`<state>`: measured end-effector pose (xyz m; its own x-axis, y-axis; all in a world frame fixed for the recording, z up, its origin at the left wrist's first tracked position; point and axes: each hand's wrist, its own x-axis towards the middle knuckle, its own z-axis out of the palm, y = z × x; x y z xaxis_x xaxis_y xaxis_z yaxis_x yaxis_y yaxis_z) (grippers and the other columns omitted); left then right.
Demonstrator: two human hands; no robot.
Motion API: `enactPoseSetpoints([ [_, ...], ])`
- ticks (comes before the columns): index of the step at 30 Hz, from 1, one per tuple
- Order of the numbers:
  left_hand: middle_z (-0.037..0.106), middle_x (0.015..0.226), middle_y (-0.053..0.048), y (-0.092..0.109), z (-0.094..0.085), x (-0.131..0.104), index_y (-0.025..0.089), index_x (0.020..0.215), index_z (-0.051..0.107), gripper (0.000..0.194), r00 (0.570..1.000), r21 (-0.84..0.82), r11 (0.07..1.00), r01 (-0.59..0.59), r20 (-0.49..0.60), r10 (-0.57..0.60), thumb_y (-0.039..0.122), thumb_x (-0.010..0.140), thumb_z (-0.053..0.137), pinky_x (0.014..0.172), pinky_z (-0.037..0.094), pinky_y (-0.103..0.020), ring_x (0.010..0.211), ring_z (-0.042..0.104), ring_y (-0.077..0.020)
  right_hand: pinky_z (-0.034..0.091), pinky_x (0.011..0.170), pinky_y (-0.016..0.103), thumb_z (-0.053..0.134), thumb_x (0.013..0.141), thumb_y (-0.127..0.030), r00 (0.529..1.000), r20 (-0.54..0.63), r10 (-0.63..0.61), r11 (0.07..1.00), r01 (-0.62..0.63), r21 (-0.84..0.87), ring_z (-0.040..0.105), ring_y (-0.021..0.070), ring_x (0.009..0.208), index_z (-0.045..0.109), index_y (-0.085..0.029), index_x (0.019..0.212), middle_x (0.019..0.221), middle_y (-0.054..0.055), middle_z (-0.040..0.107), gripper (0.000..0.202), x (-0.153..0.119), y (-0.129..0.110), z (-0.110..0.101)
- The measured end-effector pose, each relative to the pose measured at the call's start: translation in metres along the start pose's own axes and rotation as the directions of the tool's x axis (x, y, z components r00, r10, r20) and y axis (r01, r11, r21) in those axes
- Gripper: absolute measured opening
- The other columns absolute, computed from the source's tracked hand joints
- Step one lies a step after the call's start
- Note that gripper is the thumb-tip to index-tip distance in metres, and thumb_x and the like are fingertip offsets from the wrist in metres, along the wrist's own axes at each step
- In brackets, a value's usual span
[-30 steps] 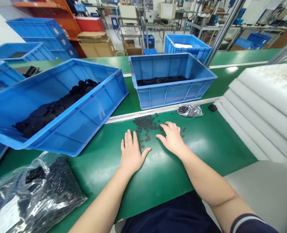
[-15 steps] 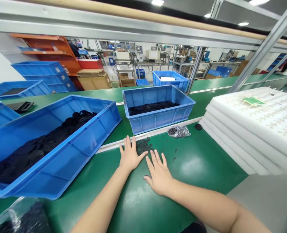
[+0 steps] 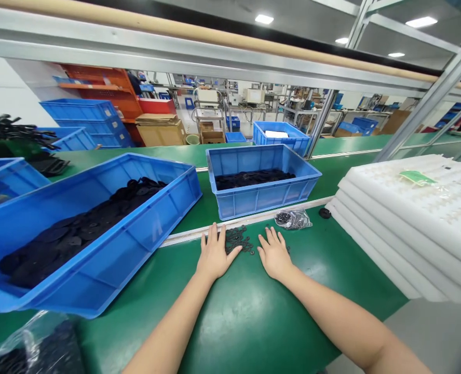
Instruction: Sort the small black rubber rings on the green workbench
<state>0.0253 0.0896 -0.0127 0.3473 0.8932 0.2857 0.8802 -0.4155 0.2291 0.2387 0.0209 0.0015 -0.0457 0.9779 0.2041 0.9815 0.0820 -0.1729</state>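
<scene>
A small pile of black rings (image 3: 238, 241) lies on the green work surface (image 3: 249, 317), close to the pale strip that crosses it. My left hand (image 3: 214, 255) rests flat at the pile's left side, fingers stretched forward and thumb pointing right along its near edge. To the right of the pile, my right hand (image 3: 275, 254) lies palm down with its fingers spread. A few rings show just past its right side; whether more are under the palm is hidden. Beyond the right hand sits a clear plastic bag (image 3: 293, 219) with small black parts inside.
Blue bins with flat black parts stand at the left (image 3: 168, 208) and behind the pile (image 3: 269, 195). White foam sheets (image 3: 394, 234) are stacked at the right, near a black round part (image 3: 324, 213). A bag of black parts (image 3: 39, 348) lies front left. A metal beam (image 3: 215, 62) crosses above.
My right hand has moved right, away from the pile and over where loose rings lay. My left hand stays beside the pile. The camera view has shifted slightly.
</scene>
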Motion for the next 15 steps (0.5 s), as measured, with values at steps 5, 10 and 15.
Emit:
enactPoseSetpoints([
  [5,0.024,0.16,-0.028,0.002,-0.003,-0.001,0.008,0.151,0.036,0.086,0.999,0.007,0.999,-0.04,-0.019,0.04,0.068,0.091,0.04,0.117,0.023,-0.061,0.149,0.023,-0.0393,0.022,0.121,0.051,0.037,0.101,-0.025,1.0,-0.008,0.008,1.0,-0.008,-0.015,0.029,0.0327,0.147,0.058,-0.01,0.138,0.153,0.02,0.042,0.045,0.012,0.013,0.004],
  [10,0.028,0.16,-0.024,0.002,-0.002,-0.001,0.013,0.153,0.035,0.081,0.985,0.007,0.989,-0.149,-0.082,0.149,0.064,0.091,0.045,0.118,0.023,-0.061,0.15,0.022,-0.0378,0.017,0.124,0.049,0.039,0.1,-0.025,0.995,-0.101,0.009,0.998,-0.015,-0.06,0.024,0.0326,0.149,0.052,-0.001,0.141,0.154,0.023,0.038,0.049,0.026,0.014,0.002],
  [15,0.02,0.162,-0.023,-0.001,-0.006,0.0,0.016,0.158,0.021,0.083,0.949,0.001,0.958,-0.288,-0.138,0.285,0.056,0.091,0.049,0.118,0.025,-0.06,0.151,0.018,-0.0372,0.02,0.124,0.048,0.039,0.1,-0.032,0.989,-0.143,-0.034,0.997,0.044,0.066,0.017,0.0293,0.151,0.038,-0.006,0.151,0.161,0.017,0.026,0.057,0.032,-0.032,0.012],
])
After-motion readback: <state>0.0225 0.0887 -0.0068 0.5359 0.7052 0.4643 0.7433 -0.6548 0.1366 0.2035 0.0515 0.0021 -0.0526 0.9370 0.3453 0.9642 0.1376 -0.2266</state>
